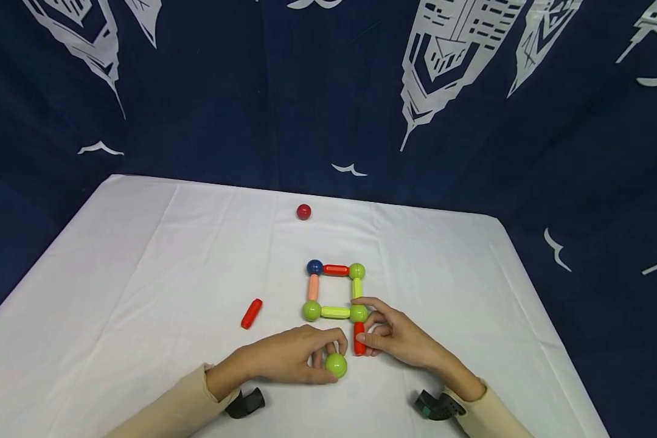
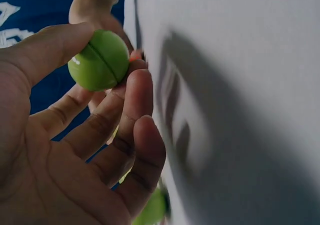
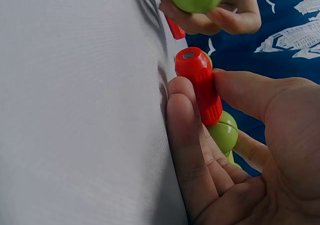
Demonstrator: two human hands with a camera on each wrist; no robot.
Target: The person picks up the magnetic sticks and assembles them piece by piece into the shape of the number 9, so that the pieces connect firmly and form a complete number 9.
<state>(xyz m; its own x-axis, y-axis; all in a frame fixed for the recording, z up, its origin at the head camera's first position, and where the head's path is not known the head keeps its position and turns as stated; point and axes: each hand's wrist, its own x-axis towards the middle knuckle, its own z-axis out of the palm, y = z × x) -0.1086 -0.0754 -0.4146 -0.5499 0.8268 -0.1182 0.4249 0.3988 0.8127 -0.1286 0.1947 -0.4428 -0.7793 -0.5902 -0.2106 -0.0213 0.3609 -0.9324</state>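
Note:
My left hand (image 1: 301, 356) pinches a green ball (image 1: 336, 365) between thumb and fingers, just left of a red rod (image 1: 359, 339). That rod is gripped by my right hand (image 1: 396, 334), thumb on one side and fingers on the other. The rod's far end meets a green ball (image 3: 225, 132), the near right corner of a square of rods and balls. Its other corners are a blue ball (image 1: 314, 267), a green ball (image 1: 357, 271) and a green ball (image 1: 311, 311). In the right wrist view, the rod's free end shows a small metal tip.
A loose red rod (image 1: 252, 314) lies left of the square. Farther back, near the table's far edge, sits a red ball (image 1: 303, 212). White cloth covers the table (image 1: 170, 274), and a dark blue printed curtain (image 1: 252, 109) hangs behind it.

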